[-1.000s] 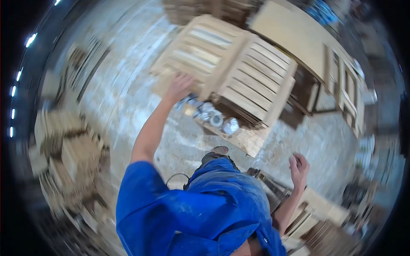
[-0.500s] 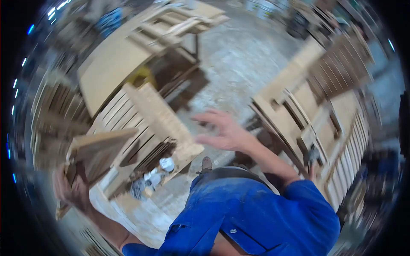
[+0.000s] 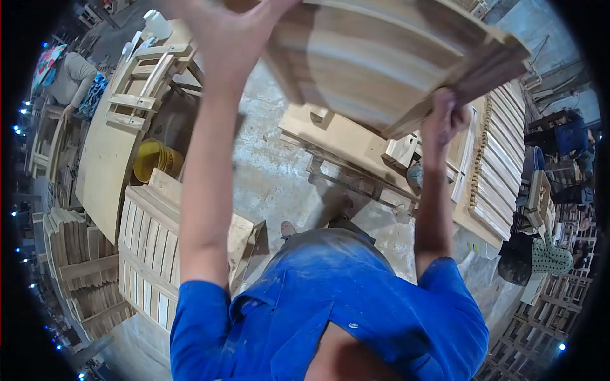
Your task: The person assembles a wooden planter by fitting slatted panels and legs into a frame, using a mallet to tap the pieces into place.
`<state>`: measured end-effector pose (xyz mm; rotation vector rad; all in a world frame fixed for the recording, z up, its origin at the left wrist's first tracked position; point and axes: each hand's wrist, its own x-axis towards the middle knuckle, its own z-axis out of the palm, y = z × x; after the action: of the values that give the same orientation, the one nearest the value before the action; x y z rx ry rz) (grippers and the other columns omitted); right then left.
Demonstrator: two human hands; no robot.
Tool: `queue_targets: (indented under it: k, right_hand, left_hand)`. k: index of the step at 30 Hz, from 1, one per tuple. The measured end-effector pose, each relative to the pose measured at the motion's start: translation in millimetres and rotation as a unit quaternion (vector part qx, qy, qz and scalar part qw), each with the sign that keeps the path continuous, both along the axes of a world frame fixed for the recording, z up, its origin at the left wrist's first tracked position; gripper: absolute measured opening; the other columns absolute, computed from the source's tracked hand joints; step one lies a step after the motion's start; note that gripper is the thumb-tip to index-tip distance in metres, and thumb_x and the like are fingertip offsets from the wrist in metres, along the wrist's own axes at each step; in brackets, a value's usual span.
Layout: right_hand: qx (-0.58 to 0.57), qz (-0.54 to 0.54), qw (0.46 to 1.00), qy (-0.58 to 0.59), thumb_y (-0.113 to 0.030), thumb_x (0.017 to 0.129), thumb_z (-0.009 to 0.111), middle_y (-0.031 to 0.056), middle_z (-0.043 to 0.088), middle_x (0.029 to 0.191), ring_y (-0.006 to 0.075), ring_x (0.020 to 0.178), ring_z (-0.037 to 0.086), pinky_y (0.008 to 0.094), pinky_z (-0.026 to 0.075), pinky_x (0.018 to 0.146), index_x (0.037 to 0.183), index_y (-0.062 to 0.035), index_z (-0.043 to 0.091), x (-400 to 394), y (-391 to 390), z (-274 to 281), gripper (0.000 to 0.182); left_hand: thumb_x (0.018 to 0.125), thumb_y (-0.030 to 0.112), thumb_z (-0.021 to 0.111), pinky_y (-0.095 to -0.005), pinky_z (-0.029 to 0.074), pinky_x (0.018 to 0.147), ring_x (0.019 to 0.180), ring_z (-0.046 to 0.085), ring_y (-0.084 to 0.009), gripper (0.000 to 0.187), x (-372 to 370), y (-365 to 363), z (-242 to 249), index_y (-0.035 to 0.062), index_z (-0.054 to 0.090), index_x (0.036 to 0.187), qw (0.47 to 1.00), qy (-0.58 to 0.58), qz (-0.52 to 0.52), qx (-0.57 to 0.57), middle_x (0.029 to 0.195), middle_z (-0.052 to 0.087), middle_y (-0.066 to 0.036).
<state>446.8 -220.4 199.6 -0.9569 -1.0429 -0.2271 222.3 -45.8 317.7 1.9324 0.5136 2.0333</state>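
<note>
A slatted wooden panel with a thick frame rail is held up in front of me, tilted above the right-hand workbench. My left hand is at its left end, near the top edge of the view, thumb and fingers around the frame; part of that hand is cut off and blurred. At the panel's lower right, my right hand is closed on the frame rail. Below the panel, a small wooden block lies on the workbench, close to my right forearm.
Slatted panels lie at the right and lower left. On the left, a curved table carries a wooden frame and a white bottle. A yellow bucket stands beneath it. Another person is at far left.
My view has turned toward the right-hand bench. The wooden piece in my left hand has come up from the left to the front. My right hand, open before, now grips the panel too.
</note>
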Motion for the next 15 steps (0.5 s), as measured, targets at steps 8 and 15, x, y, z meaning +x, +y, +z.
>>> queue_targets:
  k: [8, 15]
  right_hand:
    - [-0.074, -0.096, 0.99, 0.077, -0.023, 0.093, 0.062, -0.0011, 0.059, 0.074, 0.0083, 0.07, 0.05, 0.0256, 0.04, 0.064, 0.086, 0.0006, 0.066, 98.9, 2.5, -45.2, 0.025]
    - [-0.136, -0.1, 0.985, 0.044, -0.013, 0.091, 0.057, 0.0053, 0.063, 0.076, 0.0138, 0.072, 0.055, 0.0315, 0.043, 0.068, 0.088, -0.0022, 0.067, 123.3, -1.4, -60.9, 0.015]
  left_hand:
    - [0.084, 0.022, 0.074, -0.028, 0.049, 0.07, 0.081, 0.058, -0.0118, 0.03, 151.2, 56.6, -93.5, 0.0033, 0.065, 0.105, 0.938, -0.035, -0.183, -0.292, 0.09, 0.064, 0.001]
    - [0.084, 0.027, 0.075, -0.0258, 0.044, 0.064, 0.076, 0.054, -0.0083, 0.032, 182.1, 81.6, -130.9, 0.0023, 0.064, 0.101, 0.909, -0.064, -0.255, -0.325, 0.084, 0.059, 0.004]
